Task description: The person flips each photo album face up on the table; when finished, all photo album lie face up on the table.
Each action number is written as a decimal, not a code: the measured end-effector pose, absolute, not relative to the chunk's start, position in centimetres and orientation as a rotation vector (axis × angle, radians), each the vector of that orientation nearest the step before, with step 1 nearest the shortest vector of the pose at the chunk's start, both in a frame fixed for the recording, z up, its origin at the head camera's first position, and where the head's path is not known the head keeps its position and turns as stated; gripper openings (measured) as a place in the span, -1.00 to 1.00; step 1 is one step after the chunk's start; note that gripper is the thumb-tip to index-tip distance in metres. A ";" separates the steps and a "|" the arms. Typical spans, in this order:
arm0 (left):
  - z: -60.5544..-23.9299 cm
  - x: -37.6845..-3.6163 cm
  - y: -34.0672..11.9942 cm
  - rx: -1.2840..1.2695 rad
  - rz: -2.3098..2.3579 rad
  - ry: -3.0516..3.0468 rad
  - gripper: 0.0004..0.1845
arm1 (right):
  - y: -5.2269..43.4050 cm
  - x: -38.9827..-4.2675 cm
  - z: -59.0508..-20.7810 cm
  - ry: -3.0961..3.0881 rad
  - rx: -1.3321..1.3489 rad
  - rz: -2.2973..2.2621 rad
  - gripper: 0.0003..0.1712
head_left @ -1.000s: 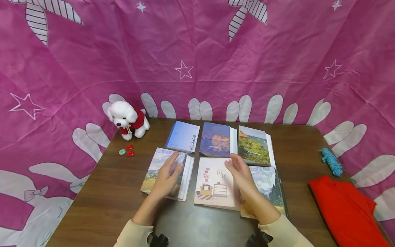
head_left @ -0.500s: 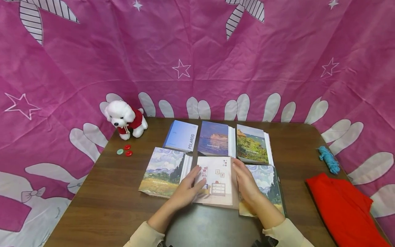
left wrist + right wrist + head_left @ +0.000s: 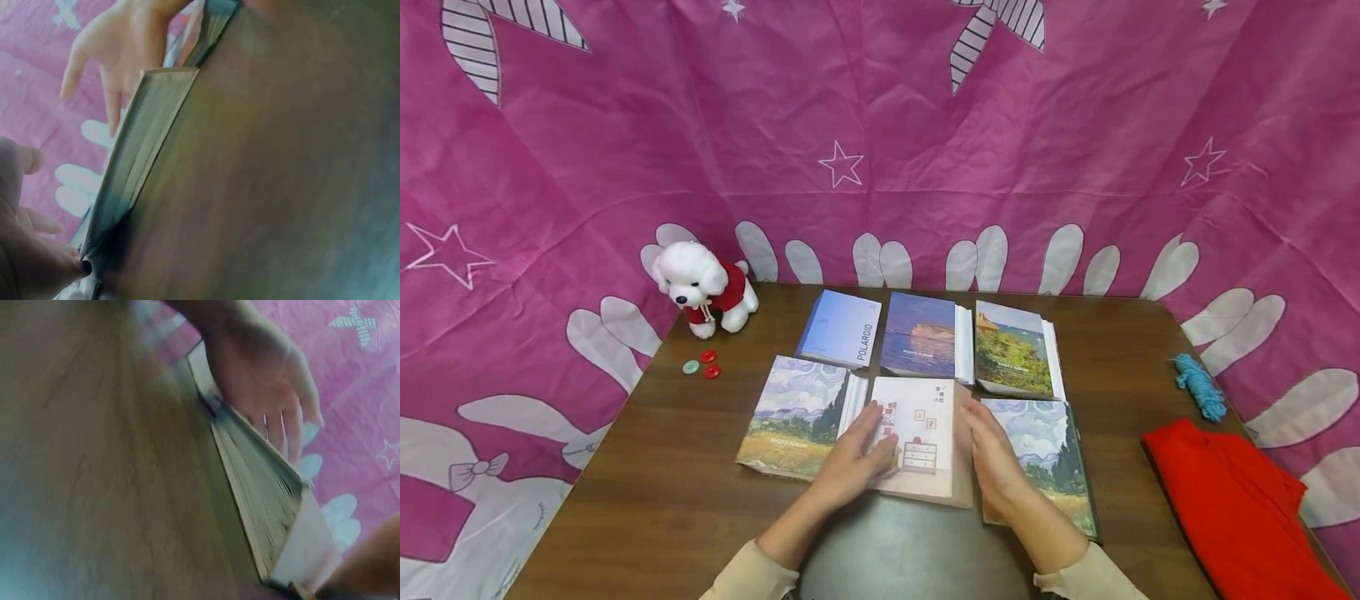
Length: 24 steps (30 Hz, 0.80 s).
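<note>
A white album with a room drawing (image 3: 925, 433) lies in the front row of albums on the brown table (image 3: 655, 508). My left hand (image 3: 872, 442) rests on its left part, fingers fairly straight over the cover and left edge. My right hand (image 3: 985, 429) lies flat against its right edge, beside a painted-sky album (image 3: 1048, 458). The left wrist view shows the album's page edge (image 3: 144, 144) with my right hand (image 3: 119, 44) beyond it. In the right wrist view my left hand (image 3: 262, 381) drapes over the album (image 3: 262, 494).
Another painted-sky album (image 3: 793, 412) lies left of the white one. Behind are a blue Polaroid album (image 3: 842, 329), a sea album (image 3: 921, 335) and a landscape album (image 3: 1013, 358). A plush dog (image 3: 703, 287) and buttons (image 3: 700, 367) sit far left; blue yarn (image 3: 1198, 387) and red cloth (image 3: 1240, 508) right.
My left hand left the left painted-sky album and came onto the white album's left side. My right hand settled against its right edge, and the white album shifted slightly left.
</note>
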<state>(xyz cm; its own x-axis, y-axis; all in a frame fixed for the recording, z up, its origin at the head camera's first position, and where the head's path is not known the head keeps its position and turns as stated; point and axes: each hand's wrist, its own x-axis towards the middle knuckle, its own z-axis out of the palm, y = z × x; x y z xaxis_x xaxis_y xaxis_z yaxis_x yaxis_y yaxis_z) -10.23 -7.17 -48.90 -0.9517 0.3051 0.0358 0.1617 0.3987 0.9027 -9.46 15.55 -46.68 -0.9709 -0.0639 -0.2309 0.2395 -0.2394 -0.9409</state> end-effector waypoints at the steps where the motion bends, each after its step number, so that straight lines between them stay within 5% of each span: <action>1: -48.9 -10.2 -7.0 0.430 1.586 2.519 -0.21 | 15.4 -9.5 -46.7 1.781 0.230 -2.348 -0.21; 15: -49.5 -9.4 -2.7 0.445 1.603 2.542 -0.24 | 17.2 -9.5 -45.7 1.860 0.374 -2.447 -0.30; 24: -48.6 -9.8 -1.5 0.502 1.689 2.373 -0.37 | 19.9 -9.4 -44.1 1.793 0.089 -2.541 -0.46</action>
